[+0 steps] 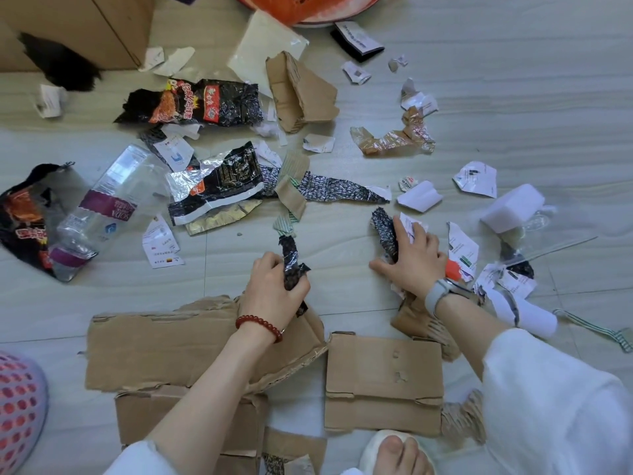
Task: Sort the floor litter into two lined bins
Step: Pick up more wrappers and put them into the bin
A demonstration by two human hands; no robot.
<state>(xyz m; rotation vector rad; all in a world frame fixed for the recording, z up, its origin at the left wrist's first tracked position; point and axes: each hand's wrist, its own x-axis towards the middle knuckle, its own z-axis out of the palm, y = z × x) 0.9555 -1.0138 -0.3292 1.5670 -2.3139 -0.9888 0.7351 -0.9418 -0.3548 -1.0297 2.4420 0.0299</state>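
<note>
Left hand (pixel 274 286): fingers curled round a dark crinkled wrapper strip (pixel 290 260); the strip sticks up out of the fist and a short end shows below it. Red bead bracelet (pixel 259 326) on the wrist.
Right hand (pixel 409 258): fingers bent over a second dark wrapper scrap (pixel 384 231) and a white paper scrap (pixel 411 226), pressing them against the floor (pixel 531 108). Grey watch (pixel 440 293) on the wrist.
Floor litter, far side: two black-and-red snack bags (pixel 195 102), a torn silver-lined wrapper (pixel 219 186), a crushed clear bottle (pixel 113 204), a folded cardboard piece (pixel 298 90), crumpled brown tape (pixel 397 138), and white paper scraps scattered all round.
Floor litter, near side: flat cardboard sheets (pixel 383 382) under and between the forearms; a white foam block (pixel 513 207) to the right, well apart from the right hand.
Bins: an orange perforated basket (pixel 301 8) at the top edge; a pink-and-white perforated basket (pixel 17 409) at the lower left edge. Cannot tell whether either is lined.
Other: brown cardboard box (pixel 75 29) at upper left; a foot (pixel 397 454) at the bottom edge.
</note>
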